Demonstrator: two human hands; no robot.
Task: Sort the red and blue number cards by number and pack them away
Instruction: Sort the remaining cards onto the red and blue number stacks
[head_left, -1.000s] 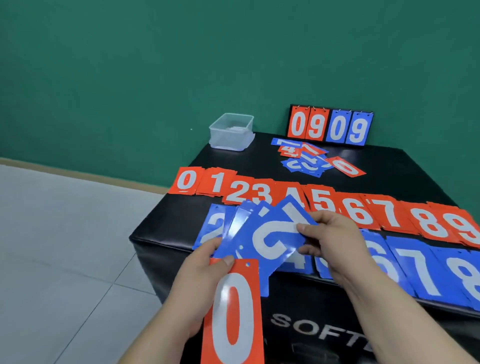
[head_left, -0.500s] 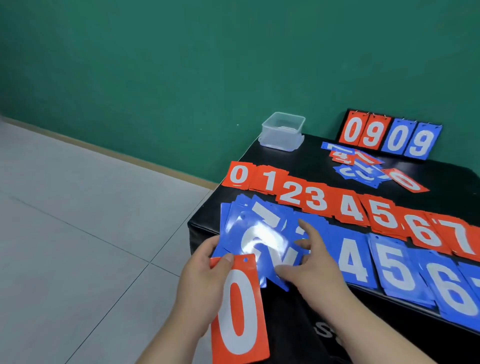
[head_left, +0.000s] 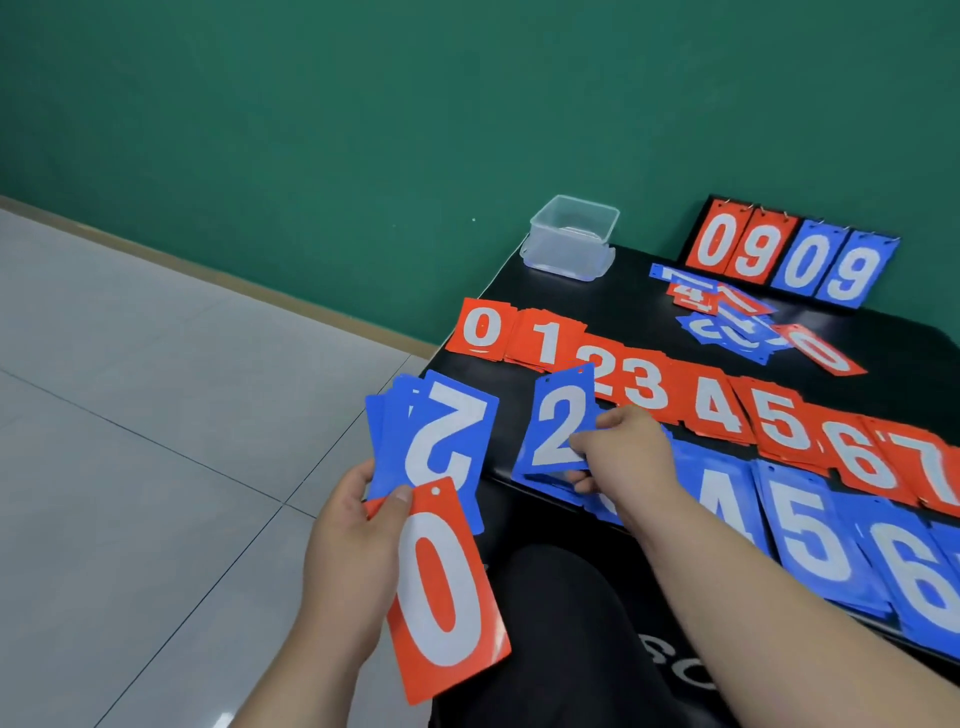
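Observation:
My left hand (head_left: 353, 561) grips a fan of cards: a red 0 card (head_left: 441, 592) in front and several blue cards (head_left: 441, 441) behind it, the top one an upside-down 2. My right hand (head_left: 621, 457) pinches a blue 2 card (head_left: 558, 426) by its right edge, over a blue pile at the left front of the black table (head_left: 519, 291). A row of red piles (head_left: 639, 379) runs 0 to 7 across the table. In front of it lie blue piles (head_left: 810, 530) showing 4, 5 and 6.
A clear plastic box (head_left: 571, 239) stands at the table's back left corner. A flip scoreboard (head_left: 789, 254) reading 09 09 leans at the back. A loose heap of mixed cards (head_left: 737, 322) lies before it. Grey floor tiles and a green wall lie to the left.
My right hand has drawn a blue 2 card out of the left hand's fan and carried it right, over the table's blue pile. The view has swung left and down.

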